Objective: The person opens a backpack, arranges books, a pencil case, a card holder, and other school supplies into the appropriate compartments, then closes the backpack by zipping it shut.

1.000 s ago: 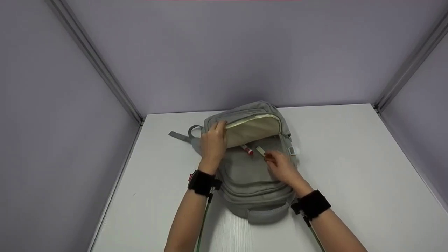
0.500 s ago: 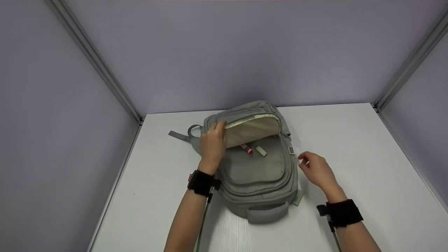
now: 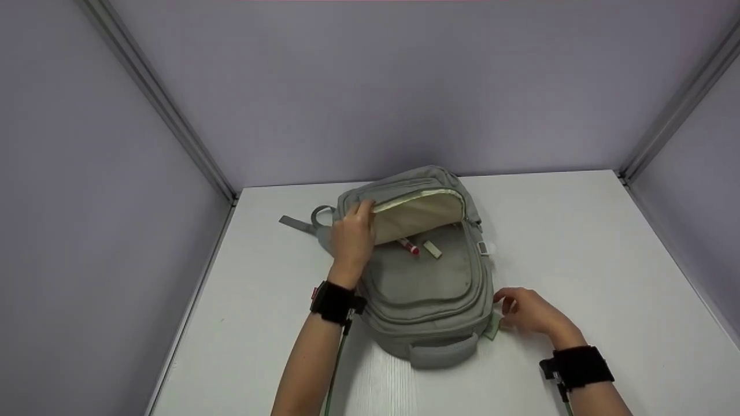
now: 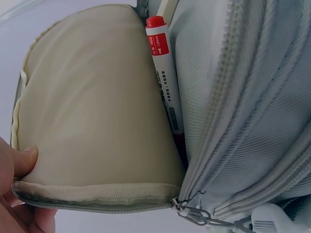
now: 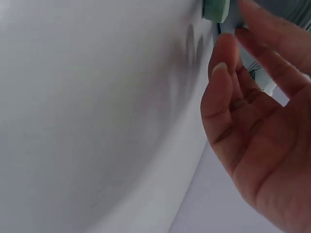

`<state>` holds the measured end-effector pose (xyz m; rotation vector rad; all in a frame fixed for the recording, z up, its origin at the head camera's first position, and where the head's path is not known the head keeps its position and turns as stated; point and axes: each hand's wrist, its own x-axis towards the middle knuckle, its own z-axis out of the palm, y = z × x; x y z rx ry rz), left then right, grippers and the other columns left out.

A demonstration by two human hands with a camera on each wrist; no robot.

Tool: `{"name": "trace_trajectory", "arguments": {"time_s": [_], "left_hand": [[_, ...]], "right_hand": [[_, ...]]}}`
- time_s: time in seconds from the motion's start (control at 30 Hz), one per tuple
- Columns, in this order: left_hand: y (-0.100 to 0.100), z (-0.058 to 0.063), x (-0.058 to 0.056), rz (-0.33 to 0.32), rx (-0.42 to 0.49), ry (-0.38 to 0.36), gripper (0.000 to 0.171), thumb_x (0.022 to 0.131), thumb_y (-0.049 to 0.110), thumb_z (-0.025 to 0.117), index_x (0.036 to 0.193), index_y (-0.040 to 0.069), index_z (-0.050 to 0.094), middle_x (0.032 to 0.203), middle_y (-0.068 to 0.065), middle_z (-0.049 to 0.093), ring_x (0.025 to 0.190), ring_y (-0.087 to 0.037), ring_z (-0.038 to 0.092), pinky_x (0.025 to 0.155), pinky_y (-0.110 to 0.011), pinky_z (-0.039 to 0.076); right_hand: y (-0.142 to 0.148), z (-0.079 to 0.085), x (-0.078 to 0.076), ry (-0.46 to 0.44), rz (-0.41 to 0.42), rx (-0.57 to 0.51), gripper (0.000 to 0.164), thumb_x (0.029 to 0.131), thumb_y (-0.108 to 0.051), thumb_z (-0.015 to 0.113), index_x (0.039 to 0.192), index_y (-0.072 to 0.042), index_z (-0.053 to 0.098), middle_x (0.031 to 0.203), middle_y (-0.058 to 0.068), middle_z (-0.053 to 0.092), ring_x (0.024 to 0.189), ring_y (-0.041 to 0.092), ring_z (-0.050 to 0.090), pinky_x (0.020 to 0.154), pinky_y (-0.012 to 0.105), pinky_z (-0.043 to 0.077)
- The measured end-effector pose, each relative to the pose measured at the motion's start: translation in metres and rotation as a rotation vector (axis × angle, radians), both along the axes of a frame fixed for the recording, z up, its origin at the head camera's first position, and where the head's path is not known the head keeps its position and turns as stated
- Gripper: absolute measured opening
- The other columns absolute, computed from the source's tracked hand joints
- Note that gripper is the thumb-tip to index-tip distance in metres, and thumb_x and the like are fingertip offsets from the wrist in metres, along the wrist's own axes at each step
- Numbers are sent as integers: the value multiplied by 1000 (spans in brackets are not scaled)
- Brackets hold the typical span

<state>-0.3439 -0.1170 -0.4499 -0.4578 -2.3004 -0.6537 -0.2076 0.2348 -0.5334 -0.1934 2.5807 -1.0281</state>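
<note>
A grey backpack (image 3: 425, 283) lies on the white table, its front pocket unzipped. My left hand (image 3: 352, 237) pinches the edge of the pocket's beige-lined flap (image 4: 97, 102) between thumb and fingers, holding it folded back. Inside the pocket's mouth sit a red-capped marker (image 4: 165, 73), its lower end hidden, and a small pale block (image 3: 432, 249). At the backpack's lower right side my right hand (image 3: 532, 312) hovers with loosely bent fingers. Close to those fingertips is a green block-like thing (image 5: 216, 10), partly hidden by the backpack (image 3: 491, 326) in the head view.
A strap (image 3: 298, 225) trails from the backpack's left side onto the table (image 3: 584, 248). The carry handle (image 3: 444, 352) faces me. Zipper pulls (image 4: 194, 213) hang at the flap's corner. Pale panels (image 3: 370, 86) enclose the table at the back and sides.
My right hand has let go of the pale block in the pocket, moved out to the right and then down beside the green thing. My left hand still holds the flap.
</note>
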Motion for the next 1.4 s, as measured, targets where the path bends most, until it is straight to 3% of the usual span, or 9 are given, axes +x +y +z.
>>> {"name": "trace_trajectory", "arguments": {"time_s": [0.33,0.53,0.8,0.93,1.1,1.23,1.4], "left_hand": [[0,1,1,12,-22,-11,18,90,8,71,107,6,68,96,-12,71,65,-27,68,53,-39,53],[1,2,2,25,-31,-38,20,90,7,71,109,6,68,97,-11,71,66,-26,68,54,-38,53],[1,0,0,12,-10,-23,19,88,8,72,106,6,68,94,-11,71,63,-28,66,52,-40,51],[1,-2,-1,20,-4,-24,20,87,8,73,106,7,69,93,-11,71,65,-28,67,54,-40,52],[0,-2,-1,18,-2,-35,20,88,9,73,107,7,68,91,-11,70,66,-29,67,54,-41,52],[1,-1,0,26,-7,-38,19,88,10,73,107,8,68,92,-10,70,66,-29,67,54,-41,51],[1,-1,0,39,-17,-33,17,90,11,71,107,7,69,90,-10,70,62,-26,66,51,-37,51]], "right_hand": [[-1,-4,5,-19,59,76,39,70,1,83,105,-9,69,89,4,59,83,20,54,71,40,46],[3,-7,8,15,65,43,31,69,0,83,96,-10,71,87,2,59,82,20,53,71,40,46],[28,8,12,-5,-55,-3,26,71,-3,84,90,-7,67,80,3,61,72,19,57,61,34,46],[33,23,8,81,-120,35,22,75,-6,84,88,-7,66,81,3,63,75,18,58,61,34,47],[23,42,2,264,-215,80,19,76,-4,82,87,-6,67,77,1,62,72,19,57,59,33,45],[1,52,-6,384,-269,25,19,77,-1,82,87,-5,67,77,3,66,73,21,63,60,33,48],[-39,58,-18,458,-286,-76,19,77,1,80,89,-3,66,79,5,67,71,20,65,60,29,50]]}}
